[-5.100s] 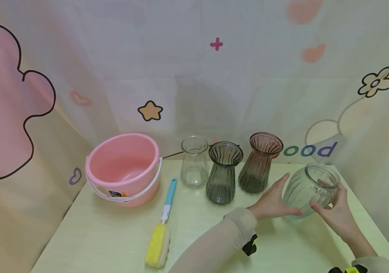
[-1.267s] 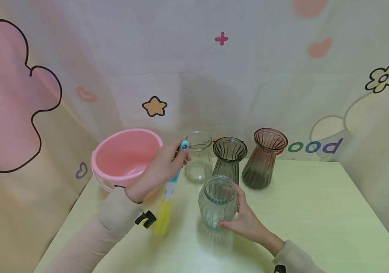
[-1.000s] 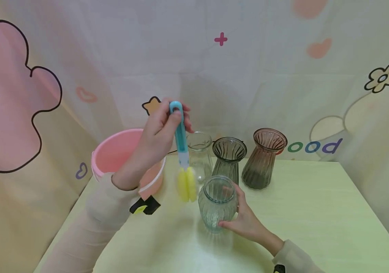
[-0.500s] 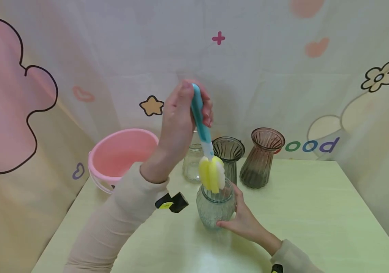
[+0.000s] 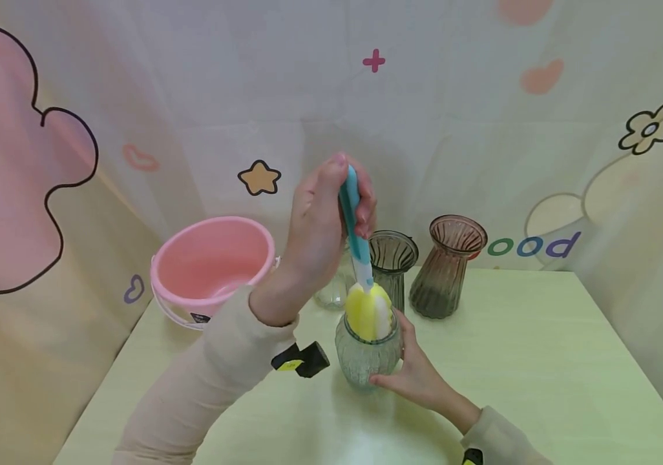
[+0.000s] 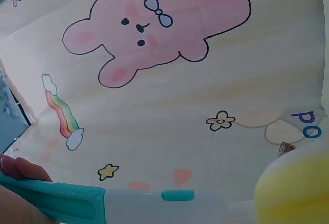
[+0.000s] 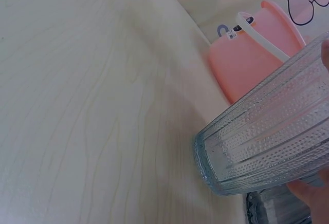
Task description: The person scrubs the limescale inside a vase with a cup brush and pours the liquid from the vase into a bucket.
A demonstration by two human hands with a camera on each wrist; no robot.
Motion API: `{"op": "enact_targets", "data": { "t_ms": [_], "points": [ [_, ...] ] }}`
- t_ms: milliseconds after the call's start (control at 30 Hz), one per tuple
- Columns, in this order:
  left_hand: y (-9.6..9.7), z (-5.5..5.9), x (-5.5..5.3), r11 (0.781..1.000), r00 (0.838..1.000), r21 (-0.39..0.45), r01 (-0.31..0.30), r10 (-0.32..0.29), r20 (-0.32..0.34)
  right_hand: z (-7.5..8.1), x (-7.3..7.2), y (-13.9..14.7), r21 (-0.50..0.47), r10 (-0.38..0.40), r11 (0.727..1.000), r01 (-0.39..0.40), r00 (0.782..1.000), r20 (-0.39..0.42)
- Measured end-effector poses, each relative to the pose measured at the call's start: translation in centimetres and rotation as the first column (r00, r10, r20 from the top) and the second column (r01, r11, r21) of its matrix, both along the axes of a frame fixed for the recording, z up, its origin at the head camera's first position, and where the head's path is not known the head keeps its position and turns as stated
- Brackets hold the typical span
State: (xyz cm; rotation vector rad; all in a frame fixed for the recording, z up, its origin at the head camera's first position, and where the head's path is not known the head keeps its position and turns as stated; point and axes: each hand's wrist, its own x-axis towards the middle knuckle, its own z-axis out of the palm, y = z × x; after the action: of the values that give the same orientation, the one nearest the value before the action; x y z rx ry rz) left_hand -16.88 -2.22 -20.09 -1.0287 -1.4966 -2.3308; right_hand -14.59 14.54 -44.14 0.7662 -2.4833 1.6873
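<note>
My left hand (image 5: 322, 226) grips the teal handle of a sponge bottle brush (image 5: 369, 312), which points down. Its yellow and white sponge head sits partly inside the mouth of a rounded clear glass vase (image 5: 366, 361). On the vase's right side, my right hand (image 5: 424, 374) holds it, thumb in front and the other fingers partly hidden behind. In the left wrist view the fingers wrap the brush handle (image 6: 61, 198). Ribbed walls and the base of the glass vase (image 7: 267, 136) fill the right of the right wrist view.
A pink bucket (image 5: 209, 258) with a white handle stands back left. Behind the held vase are a clear vase (image 5: 331, 294), mostly hidden by the left hand, and a grey vase (image 5: 392, 258). A reddish-brown vase (image 5: 442, 278) stands farther right, before the printed curtain (image 5: 453, 129).
The rounded vase came from the right to the middle. My left hand let go of it, picked up the brush from the table and lowered its sponge into the vase's mouth.
</note>
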Motion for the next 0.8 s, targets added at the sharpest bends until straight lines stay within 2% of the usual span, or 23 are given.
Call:
{"op": "enact_targets", "data": {
  "t_ms": [67,133,233,333,433,567,667,800],
  "points": [
    [0.2,-0.6,-0.5,1.000,0.999,-0.002,-0.010,0.010,0.040,-0.2,-0.1,0.0,-0.009,0.003,1.000,-0.003,1.000,0.003],
    [0.4,-1.6,-1.1,1.000,0.993,-0.021,-0.023,0.025,0.113,-0.6,-0.3,0.0,-0.013,0.004,1.000,-0.004,1.000,-0.002],
    [0.7,-4.1,-1.9,0.998,0.965,-0.063,-0.025,0.040,0.259,-1.8,-0.8,0.1,-0.009,-0.001,1.000,0.001,1.000,-0.013],
    [1.0,-7.0,-2.3,0.991,0.936,-0.129,-0.021,0.065,0.346,-2.8,-1.2,0.3,0.006,-0.015,1.000,0.015,1.000,-0.027],
    [1.3,-9.5,-2.2,0.977,0.931,-0.213,-0.015,0.092,0.355,-3.2,-1.2,0.4,0.011,-0.021,1.000,0.021,0.999,-0.047],
    [1.5,-11.9,-1.9,0.952,0.929,-0.305,0.017,0.098,0.358,-3.5,-1.1,0.3,0.016,-0.049,0.999,0.050,0.997,-0.064],
    [1.6,-12.9,-1.7,0.937,0.930,-0.347,0.042,0.089,0.356,-3.7,-1.0,0.0,0.003,-0.077,0.997,0.077,0.995,-0.067],
    [1.7,-13.5,-1.5,0.928,0.943,-0.370,0.047,0.082,0.324,-3.7,-0.8,-0.3,-0.017,-0.074,0.997,0.074,0.996,-0.046]
  ]
}}
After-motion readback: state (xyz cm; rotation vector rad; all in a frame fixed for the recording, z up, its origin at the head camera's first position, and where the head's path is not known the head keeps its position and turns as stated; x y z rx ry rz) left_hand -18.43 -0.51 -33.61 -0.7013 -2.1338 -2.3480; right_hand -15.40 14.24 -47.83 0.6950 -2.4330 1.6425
